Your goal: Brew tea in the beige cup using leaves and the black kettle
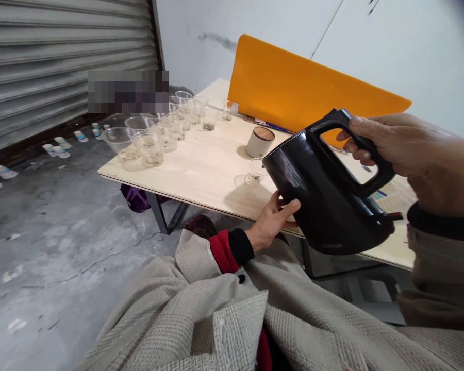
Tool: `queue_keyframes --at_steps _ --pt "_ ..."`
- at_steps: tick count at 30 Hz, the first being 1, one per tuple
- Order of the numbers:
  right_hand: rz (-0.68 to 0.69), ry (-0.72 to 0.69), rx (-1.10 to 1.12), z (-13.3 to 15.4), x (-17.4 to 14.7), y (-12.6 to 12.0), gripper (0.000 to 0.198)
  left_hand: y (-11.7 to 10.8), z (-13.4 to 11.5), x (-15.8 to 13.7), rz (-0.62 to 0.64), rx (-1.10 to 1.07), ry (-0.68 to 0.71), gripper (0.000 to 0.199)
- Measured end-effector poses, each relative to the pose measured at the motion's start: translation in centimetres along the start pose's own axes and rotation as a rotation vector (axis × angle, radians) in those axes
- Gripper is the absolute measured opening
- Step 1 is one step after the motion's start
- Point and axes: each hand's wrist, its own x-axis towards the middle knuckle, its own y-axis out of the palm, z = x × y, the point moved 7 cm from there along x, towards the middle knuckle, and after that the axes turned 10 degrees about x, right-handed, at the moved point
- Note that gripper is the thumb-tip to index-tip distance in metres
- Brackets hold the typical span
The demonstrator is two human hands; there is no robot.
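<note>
My right hand (421,149) is wrapped round the handle of a black electric kettle (328,206), which is tilted with its spout end to the left. Against the kettle's lower left side rests my left hand (268,221), its thumb on the body and its other fingers partly hidden behind. Just below the spout end, a small clear plastic cup (253,178) stands on the light wooden table (201,175) with some dark bits in it. I cannot make out any stream of liquid. Behind that cup is a pale canister (260,143) with a wooden lid.
Several clear cups (150,149) with bits at the bottom stand in rows on the table's left part. An orange divider (294,85) runs along the back. White paper cups (62,148) lie about the concrete floor, and a purple bag (139,198) sits under the table.
</note>
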Motion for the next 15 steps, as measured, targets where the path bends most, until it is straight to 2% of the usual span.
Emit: queue_keyframes --at_steps 2,3,5,8,10,13,15 --pt "0.169 0.022 -0.103 0.5 -0.9 1.2 0.054 -0.1 -0.2 0.1 -0.006 0.004 0.007 0.074" --pt "0.198 0.011 -0.113 0.8 -1.4 1.4 0.054 -0.1 -0.2 0.1 -0.007 0.008 0.011 0.074" --pt "0.158 -0.028 -0.072 1.4 -2.1 0.9 0.051 -0.1 -0.2 0.2 -0.008 0.018 0.016 0.073" --pt "0.129 -0.008 -0.049 1.3 -2.7 0.5 0.049 -0.2 -0.1 0.5 -0.009 0.038 0.025 0.072" --pt "0.082 0.071 0.011 0.7 -2.7 0.1 0.048 -0.3 -0.3 0.7 -0.014 0.064 0.032 0.074" --pt "-0.064 0.220 0.166 -1.0 -3.1 -0.8 0.044 -0.5 -1.1 1.1 -0.018 0.148 0.068 0.075" --pt "-0.171 0.244 0.284 -2.2 -3.4 -1.5 0.040 -0.5 -2.1 1.4 -0.003 0.237 0.132 0.077"
